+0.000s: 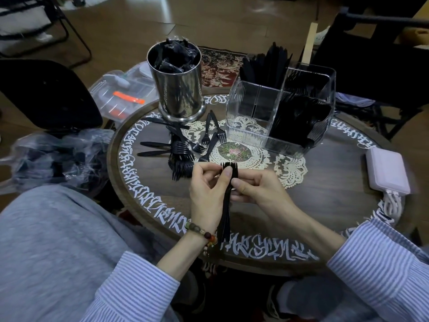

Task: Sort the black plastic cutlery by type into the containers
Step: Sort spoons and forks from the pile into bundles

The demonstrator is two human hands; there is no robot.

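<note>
A stack of black plastic forks (226, 205) stands nearly upright over the round table, tines up. My left hand (207, 194) grips the stack from the left, thumb across its neck. My right hand (257, 189) pinches it from the right just below the tines. Loose black forks (183, 152) lie in a heap on the table ahead. A clear divided container (253, 133) holds knives at its back left and spoons on its right; its front left compartment looks empty. A steel canister (180, 89) holds wrapped black cutlery.
The round dark table (325, 194) carries white script and a lace doily (290, 168). A lilac power bank (387, 173) with a cable lies at the right. Crumpled plastic bags (58, 156) and a clear lidded box (125, 94) sit off the left edge. Chairs stand around.
</note>
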